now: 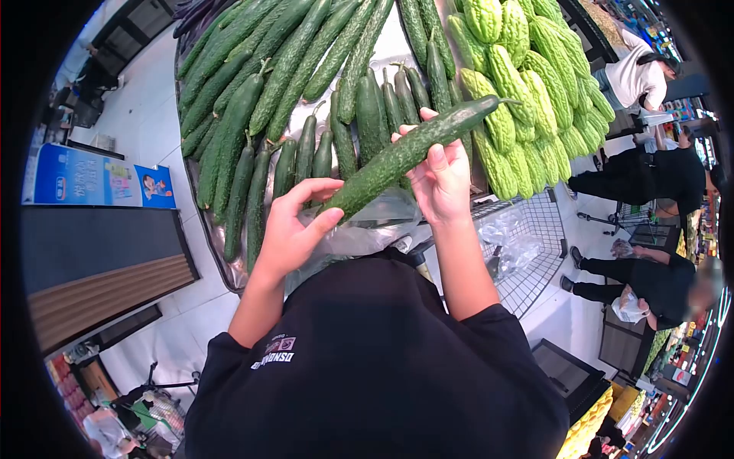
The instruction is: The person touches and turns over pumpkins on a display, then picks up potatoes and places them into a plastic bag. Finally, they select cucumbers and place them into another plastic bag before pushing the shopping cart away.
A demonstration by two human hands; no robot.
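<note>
A long dark-green cucumber point(397, 159) is held up in front of me, tilted with its stem end at the upper right. My left hand point(300, 222) grips its lower end between thumb and fingers. Nearer the stem, my right hand point(443, 180) has thumb and fingers closed around it. Below the cucumber, a clear plastic bag point(375, 226) hangs by my left hand, partly hidden. Behind my hands lies a display of many cucumbers point(302, 69). Pale-green bitter melons point(527, 99) are stacked to its right.
A wire shopping cart point(539, 245) with clear plastic in it stands close on my right. Several people are farther right, one in black point(650, 291) carrying a bag. A blue sign point(99, 177) stands over a dark case on the left. Purple vegetables point(206, 19) lie at the display's far left.
</note>
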